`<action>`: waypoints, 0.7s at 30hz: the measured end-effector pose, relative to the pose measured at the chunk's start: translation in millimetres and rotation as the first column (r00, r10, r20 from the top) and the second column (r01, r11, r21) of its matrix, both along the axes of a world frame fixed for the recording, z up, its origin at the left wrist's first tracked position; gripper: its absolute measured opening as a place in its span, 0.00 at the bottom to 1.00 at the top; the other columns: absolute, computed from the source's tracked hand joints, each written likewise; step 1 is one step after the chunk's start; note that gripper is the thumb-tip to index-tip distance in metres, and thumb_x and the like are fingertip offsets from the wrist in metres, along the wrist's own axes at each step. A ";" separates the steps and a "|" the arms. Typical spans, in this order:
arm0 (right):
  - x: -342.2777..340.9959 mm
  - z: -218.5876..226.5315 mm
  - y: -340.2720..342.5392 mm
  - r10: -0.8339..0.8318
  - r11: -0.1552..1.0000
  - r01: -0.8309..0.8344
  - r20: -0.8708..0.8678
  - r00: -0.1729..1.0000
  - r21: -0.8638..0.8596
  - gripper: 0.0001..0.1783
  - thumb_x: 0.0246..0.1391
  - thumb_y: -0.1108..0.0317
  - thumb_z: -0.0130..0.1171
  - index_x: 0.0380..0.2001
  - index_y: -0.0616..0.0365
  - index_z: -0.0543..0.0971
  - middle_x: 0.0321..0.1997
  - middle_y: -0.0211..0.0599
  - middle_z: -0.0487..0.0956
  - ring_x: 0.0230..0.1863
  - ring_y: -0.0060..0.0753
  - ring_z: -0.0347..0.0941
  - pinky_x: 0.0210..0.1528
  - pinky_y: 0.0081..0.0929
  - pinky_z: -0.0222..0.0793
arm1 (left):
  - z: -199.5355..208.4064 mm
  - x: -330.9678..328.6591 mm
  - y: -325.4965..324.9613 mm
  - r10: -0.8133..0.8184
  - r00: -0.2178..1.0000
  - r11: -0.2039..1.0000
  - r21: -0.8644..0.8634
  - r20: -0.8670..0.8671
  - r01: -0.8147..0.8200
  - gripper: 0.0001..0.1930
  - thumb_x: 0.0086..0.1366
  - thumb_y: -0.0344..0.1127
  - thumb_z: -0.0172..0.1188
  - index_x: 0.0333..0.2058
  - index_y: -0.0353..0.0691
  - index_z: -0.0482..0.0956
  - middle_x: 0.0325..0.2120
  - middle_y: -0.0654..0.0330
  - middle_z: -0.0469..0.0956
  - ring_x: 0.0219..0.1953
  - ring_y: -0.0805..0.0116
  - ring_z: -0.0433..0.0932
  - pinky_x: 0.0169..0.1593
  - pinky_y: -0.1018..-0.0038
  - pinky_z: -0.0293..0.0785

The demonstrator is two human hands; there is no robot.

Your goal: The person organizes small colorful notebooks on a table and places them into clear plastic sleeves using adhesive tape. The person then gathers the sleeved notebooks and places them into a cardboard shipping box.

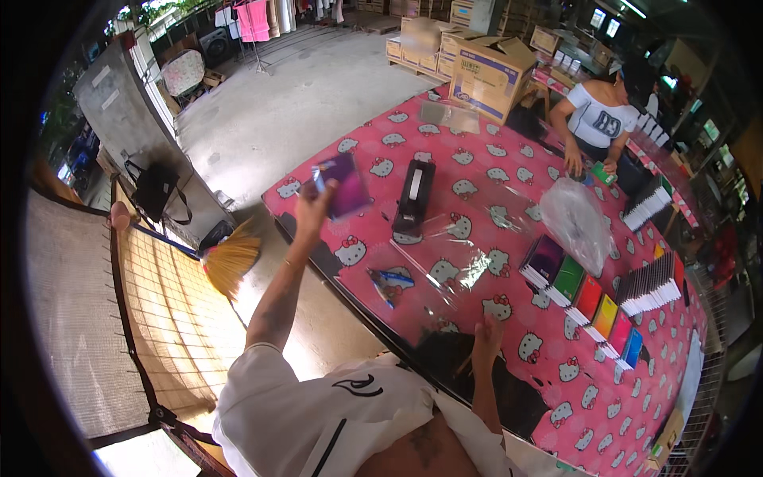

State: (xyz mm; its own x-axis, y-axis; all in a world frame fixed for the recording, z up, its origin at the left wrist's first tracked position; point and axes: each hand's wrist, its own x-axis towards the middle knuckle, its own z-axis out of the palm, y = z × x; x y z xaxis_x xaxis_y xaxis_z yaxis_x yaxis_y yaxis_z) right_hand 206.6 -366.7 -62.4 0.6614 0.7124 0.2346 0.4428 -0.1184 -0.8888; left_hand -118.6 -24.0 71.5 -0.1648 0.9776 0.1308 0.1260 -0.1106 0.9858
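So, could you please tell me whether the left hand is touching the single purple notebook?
Touching: the head view shows the left hand gripping the notebook at its left side, a finger over the cover.

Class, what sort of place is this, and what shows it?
Probably a small packing workshop: stacked booklets and a clear plastic bag lie on the table, with a large cardboard box at its far end.

Glossy purple booklet point(350, 189), shiny clear plastic film point(474, 272), smooth plastic tape dispenser point(407, 216), matt cardboard box point(483, 81).
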 end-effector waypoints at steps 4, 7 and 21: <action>-2.9 -7.0 -1.1 -0.089 0.991 0.119 0.376 0.922 -0.058 0.15 0.54 0.67 0.63 0.47 0.52 0.80 0.52 0.44 0.75 0.54 0.48 0.71 0.54 0.43 0.68 | -48.4 -53.8 121.9 -0.159 0.982 0.966 -0.191 0.101 0.176 0.31 0.62 0.56 0.65 0.47 0.28 0.80 0.33 0.60 0.82 0.31 0.72 0.79 0.36 0.74 0.76; -25.3 -0.3 19.1 -0.017 0.996 0.039 0.273 0.962 -0.076 0.14 0.53 0.67 0.64 0.44 0.53 0.81 0.53 0.43 0.76 0.54 0.51 0.72 0.55 0.45 0.67 | -52.3 -175.6 186.3 -0.396 0.887 0.918 -0.103 -0.237 0.383 0.27 0.66 0.51 0.61 0.49 0.29 0.80 0.42 0.57 0.82 0.43 0.70 0.78 0.51 0.71 0.72; -30.1 16.5 13.9 -0.128 0.972 0.188 0.353 0.927 -0.142 0.14 0.55 0.62 0.63 0.45 0.50 0.81 0.53 0.40 0.75 0.53 0.48 0.71 0.55 0.44 0.66 | -118.7 -65.1 174.3 -0.033 0.981 0.969 -0.247 -0.192 -0.016 0.54 0.52 0.74 0.62 0.56 0.23 0.70 0.46 0.44 0.79 0.46 0.51 0.79 0.48 0.58 0.76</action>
State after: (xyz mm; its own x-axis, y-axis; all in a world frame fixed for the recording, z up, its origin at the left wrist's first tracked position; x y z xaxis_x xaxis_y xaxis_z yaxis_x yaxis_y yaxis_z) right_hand 176.6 -352.7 -45.9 0.6710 0.6542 0.3490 0.6766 -0.3477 -0.6491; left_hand -183.7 150.3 -47.2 -0.1519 0.9846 -0.0861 0.3170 0.1310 0.9393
